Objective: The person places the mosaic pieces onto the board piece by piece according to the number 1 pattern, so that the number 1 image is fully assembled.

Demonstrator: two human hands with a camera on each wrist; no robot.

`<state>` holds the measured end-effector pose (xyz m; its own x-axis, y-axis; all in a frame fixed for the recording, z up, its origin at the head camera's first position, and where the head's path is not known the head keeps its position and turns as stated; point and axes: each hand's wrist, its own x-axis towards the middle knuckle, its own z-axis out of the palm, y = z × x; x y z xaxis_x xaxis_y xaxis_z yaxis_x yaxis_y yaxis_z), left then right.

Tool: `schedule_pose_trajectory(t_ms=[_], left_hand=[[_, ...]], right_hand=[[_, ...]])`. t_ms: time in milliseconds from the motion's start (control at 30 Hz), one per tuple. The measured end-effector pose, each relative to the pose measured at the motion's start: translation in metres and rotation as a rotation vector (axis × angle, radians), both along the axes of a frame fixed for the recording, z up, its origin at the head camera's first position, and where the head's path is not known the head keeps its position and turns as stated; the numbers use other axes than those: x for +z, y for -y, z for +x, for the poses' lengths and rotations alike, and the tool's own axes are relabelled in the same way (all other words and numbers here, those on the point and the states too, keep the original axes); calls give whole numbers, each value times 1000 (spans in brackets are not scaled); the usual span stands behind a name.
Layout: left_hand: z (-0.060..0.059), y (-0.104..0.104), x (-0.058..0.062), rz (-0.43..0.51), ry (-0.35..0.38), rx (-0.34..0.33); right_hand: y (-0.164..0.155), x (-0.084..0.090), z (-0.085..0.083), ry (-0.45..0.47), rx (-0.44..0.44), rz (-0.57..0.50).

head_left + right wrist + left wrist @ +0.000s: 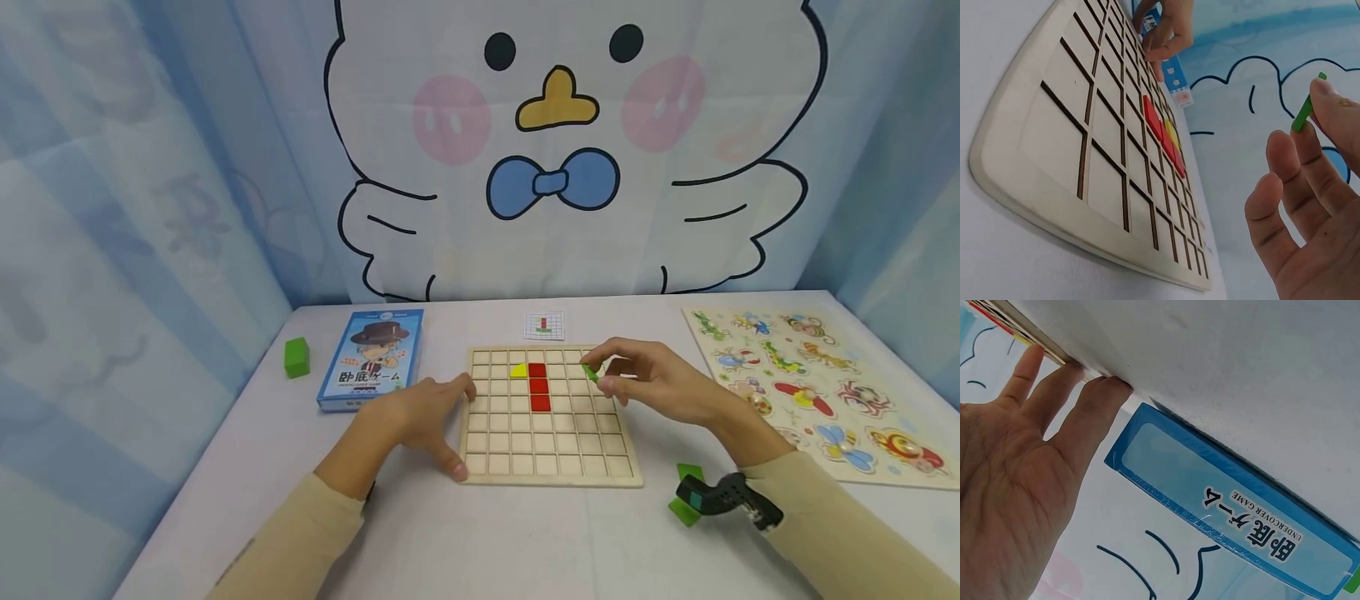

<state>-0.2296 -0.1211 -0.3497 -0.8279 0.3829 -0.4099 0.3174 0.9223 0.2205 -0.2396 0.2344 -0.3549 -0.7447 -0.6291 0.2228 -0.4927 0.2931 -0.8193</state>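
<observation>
A wooden grid board (pixel 551 481) lies on the white table between the two hands. Three red square tiles (pixel 539 386) form a column in its upper middle, with a yellow tile (pixel 518 371) left of the top one. My left hand (pixel 417 417) rests at the board's left edge, thumb by the near corner and fingers spread further up. Thumb and index finger of my right hand (pixel 663 383) pinch a small thin green tile (pixel 1306 106) above the upper right squares; its other fingers are loosely bent, as the right wrist view shows.
Behind the board lies a small pattern card (pixel 543 326). To the left are a blue game box (pixel 375 358) and a green block (pixel 297 357). Green pieces (pixel 686 510) lie partly under the right wrist's camera. A sheet of animal pictures (pixel 817 392) lies at the right.
</observation>
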Motion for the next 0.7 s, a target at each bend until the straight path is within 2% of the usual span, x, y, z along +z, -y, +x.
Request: schedule_pose_trajectory(t_ms=[300,533,700], left_hand=[[0,0,0,-6,-7,8],[-2,2,-1,-4,-12,-28],[-3,4,0,-6,-6,-28]], right_hand=[[16,-3,-9,13,31,3],[25,-11,-13,52,51,9],[33,-15,-16,66,63,11]])
